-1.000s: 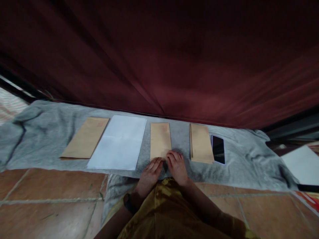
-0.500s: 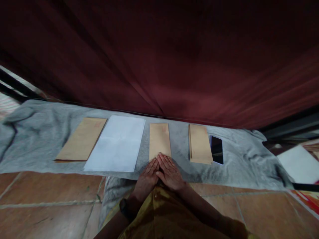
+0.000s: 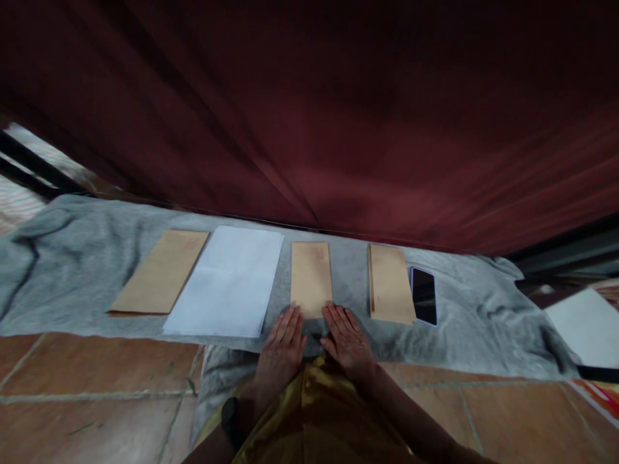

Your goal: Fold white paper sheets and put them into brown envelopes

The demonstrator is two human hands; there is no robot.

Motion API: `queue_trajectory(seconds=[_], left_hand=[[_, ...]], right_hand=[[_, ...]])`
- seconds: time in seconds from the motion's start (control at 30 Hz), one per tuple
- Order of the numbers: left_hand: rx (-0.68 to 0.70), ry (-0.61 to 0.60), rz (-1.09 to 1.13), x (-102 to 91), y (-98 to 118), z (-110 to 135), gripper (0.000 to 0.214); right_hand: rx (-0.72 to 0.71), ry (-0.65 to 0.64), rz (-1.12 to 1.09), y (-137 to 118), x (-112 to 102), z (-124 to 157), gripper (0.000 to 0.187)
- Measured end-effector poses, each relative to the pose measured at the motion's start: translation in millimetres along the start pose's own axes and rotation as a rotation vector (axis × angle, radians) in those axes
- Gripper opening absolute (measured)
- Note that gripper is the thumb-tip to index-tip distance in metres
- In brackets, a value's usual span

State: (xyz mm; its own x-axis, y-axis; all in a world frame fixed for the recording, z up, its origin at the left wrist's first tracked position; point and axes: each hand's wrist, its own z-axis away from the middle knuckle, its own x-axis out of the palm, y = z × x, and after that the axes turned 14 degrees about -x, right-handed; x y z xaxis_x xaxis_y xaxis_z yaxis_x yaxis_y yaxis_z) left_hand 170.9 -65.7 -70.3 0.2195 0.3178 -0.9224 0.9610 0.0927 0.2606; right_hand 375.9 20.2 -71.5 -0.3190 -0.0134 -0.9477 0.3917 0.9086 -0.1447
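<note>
A single brown paper envelope (image 3: 311, 277) lies flat in front of me on the grey cloth (image 3: 348, 283). My left hand (image 3: 282, 345) lies flat with fingers stretched out, its fingertips on the envelope's near left corner. At the near right corner, my right hand (image 3: 349, 341) rests the same way, palm down and fingers out. Neither hand grips anything. To the left is a stack of white paper sheets (image 3: 225, 280), and beyond it a pile of larger brown envelopes (image 3: 159, 272). Right of the middle envelope lies a small stack of brown envelopes (image 3: 391, 283).
A dark-screened phone (image 3: 423, 296) lies against the right envelope stack. Behind the cloth-covered surface hangs a dark red curtain (image 3: 309, 129). Terracotta floor tiles (image 3: 97, 386) show below the front edge. A white flat item (image 3: 585, 327) is at the far right.
My hands have parted from the middle of the envelope's near edge, the left sliding left and the right sliding right to its corners. The envelope stays in place.
</note>
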Motion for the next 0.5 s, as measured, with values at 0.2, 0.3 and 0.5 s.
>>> queue_trajectory(seconds=[0.2, 0.3, 0.5], left_hand=[[0.082, -0.106, 0.134, 17.3, 57.7, -62.6, 0.06], [0.068, -0.092, 0.144, 34.6, 61.2, -87.1, 0.067], [0.01, -0.047, 0.078, 50.2, 35.3, -107.7, 0.074]], right_hand=[[-0.038, 0.018, 0.017, -0.6, 12.6, 3.6, 0.054], [-0.024, 0.066, 0.037, -2.2, 17.8, 4.3, 0.052], [0.017, 0.104, 0.043, -4.2, 14.6, -1.0, 0.054]])
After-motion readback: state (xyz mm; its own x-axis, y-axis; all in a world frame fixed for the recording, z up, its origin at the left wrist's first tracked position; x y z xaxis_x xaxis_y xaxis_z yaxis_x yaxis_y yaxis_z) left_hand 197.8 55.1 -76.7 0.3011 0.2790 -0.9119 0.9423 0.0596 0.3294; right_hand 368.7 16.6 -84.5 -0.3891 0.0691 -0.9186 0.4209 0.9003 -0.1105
